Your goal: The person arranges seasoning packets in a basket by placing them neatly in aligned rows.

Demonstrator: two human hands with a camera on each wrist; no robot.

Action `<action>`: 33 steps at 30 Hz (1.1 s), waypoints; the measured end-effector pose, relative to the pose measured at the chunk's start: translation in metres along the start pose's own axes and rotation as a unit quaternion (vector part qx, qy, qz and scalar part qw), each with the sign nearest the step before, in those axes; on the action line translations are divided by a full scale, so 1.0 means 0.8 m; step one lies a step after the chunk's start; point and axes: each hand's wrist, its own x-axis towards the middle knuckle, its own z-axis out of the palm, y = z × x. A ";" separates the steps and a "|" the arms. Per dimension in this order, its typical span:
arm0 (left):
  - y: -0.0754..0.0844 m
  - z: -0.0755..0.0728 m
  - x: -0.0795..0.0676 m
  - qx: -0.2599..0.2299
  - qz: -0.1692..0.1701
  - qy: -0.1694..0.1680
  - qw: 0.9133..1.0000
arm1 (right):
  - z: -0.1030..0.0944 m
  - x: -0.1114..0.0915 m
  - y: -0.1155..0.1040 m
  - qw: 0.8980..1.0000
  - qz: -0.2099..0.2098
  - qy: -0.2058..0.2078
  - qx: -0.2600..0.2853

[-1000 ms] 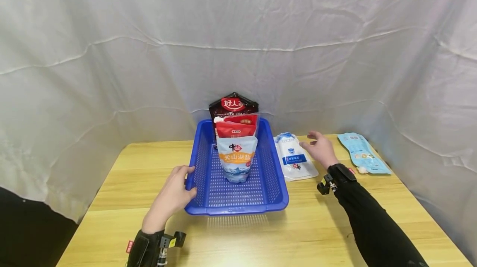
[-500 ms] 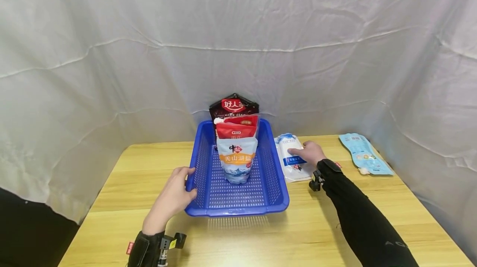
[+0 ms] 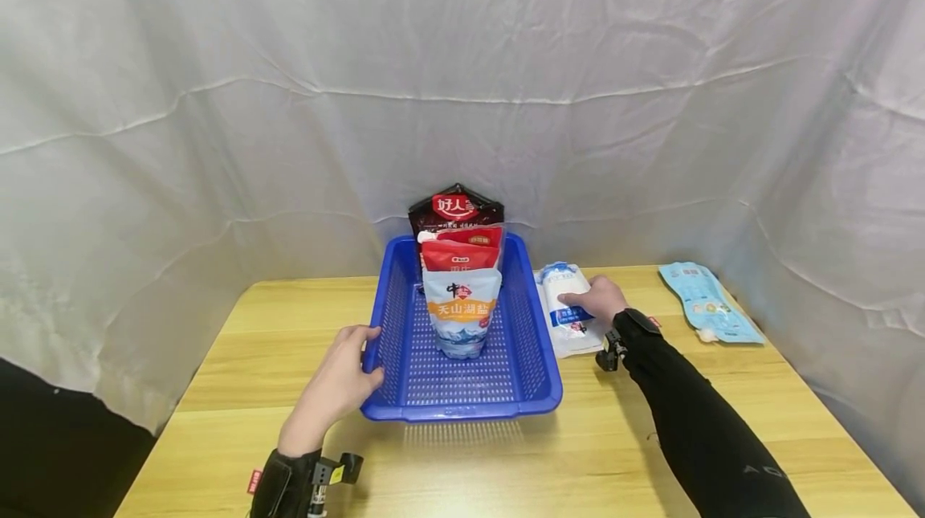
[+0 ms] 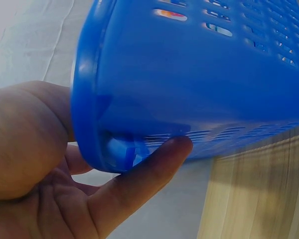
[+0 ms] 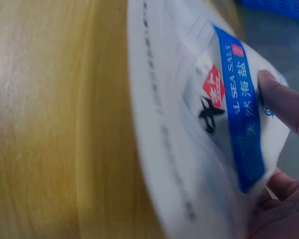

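Observation:
My left hand [image 3: 334, 377] grips the left rim of a blue plastic basket [image 3: 462, 412]. In the left wrist view its thumb and fingers are on either side of the basket's rim [image 4: 84, 104]. A white and blue bag of sea salt [image 3: 560, 285] lies just right of the basket. My right hand [image 3: 601, 299] holds this bag by its right side. Close up, my thumb presses on the printed front of the salt bag [image 5: 209, 149] while the other fingers go behind it, partly hidden.
Inside the basket stand a light blue salt pouch [image 3: 462, 309], red packets [image 3: 458, 254] behind it and a black packet [image 3: 457, 217] at the back. A pale blue spouted pouch [image 3: 711, 305] lies at the table's right. A grey-white curtain [image 3: 462, 60] closes off the back.
My right hand has come down and to the left onto the sea salt bag and taken hold of it. My left hand has stayed on the basket rim.

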 end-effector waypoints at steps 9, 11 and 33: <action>0.000 0.001 -0.001 -0.006 0.002 0.001 1.000 | 0.001 -0.011 0.006 0.999 -0.013 0.018 0.031; 0.000 0.001 -0.001 -0.009 0.001 0.000 1.000 | 0.001 -0.014 0.007 0.999 -0.016 0.020 0.038; -0.001 0.003 0.000 -0.004 0.000 0.000 1.000 | -0.024 -0.062 0.012 0.991 -0.015 0.039 0.126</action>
